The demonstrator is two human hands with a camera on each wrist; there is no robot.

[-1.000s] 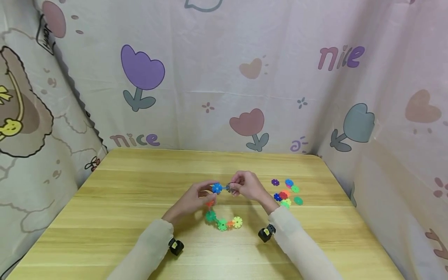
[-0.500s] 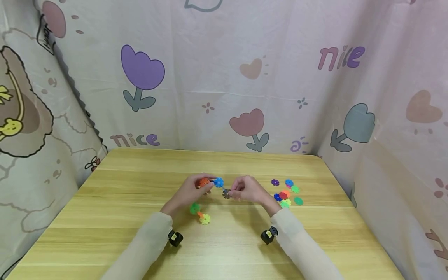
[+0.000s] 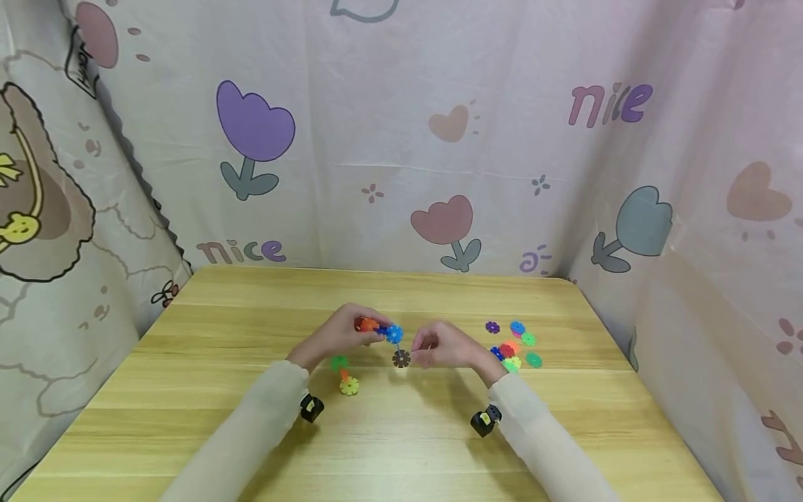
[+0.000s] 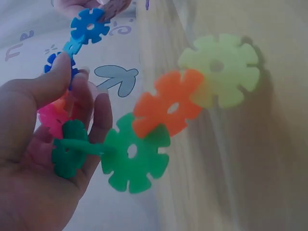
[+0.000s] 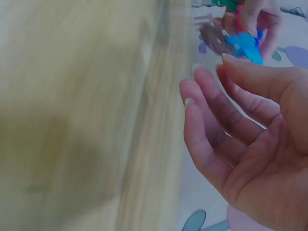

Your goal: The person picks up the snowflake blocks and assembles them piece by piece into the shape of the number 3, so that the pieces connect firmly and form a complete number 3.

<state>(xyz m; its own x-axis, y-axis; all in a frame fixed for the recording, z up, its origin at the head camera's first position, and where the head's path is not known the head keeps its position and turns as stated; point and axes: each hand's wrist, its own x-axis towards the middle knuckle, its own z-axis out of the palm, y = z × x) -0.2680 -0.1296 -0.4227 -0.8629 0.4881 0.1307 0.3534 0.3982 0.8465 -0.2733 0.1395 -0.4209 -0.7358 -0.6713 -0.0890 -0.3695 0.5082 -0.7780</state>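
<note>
My left hand [image 3: 341, 329] grips a chain of linked plastic snowflake discs, thumb and fingers pinching it near a dark blue disc [image 4: 54, 65]. From that hand a blue disc [image 3: 394, 334] juts right, with a brown disc [image 3: 401, 359] hanging below it. The chain's other end trails down by the palm: green disc [image 4: 132, 163], orange disc [image 4: 166, 113], and yellow disc [image 3: 349, 385] last. Red and pink discs are partly hidden by the fingers. Just right of the brown disc is my right hand [image 3: 444, 345], fingers loosely curved with nothing between them in the right wrist view.
Several loose snowflake discs lie at the right of the wooden table [image 3: 251, 293], among them a purple disc [image 3: 492, 327], a red disc [image 3: 507, 351] and a green disc [image 3: 534, 360]. A printed curtain [image 3: 364, 139] hangs behind the table.
The right hand has let go of the brown disc, which now hangs lower. The left hand has turned and risen slightly, swinging the chain's yellow end to the left.
</note>
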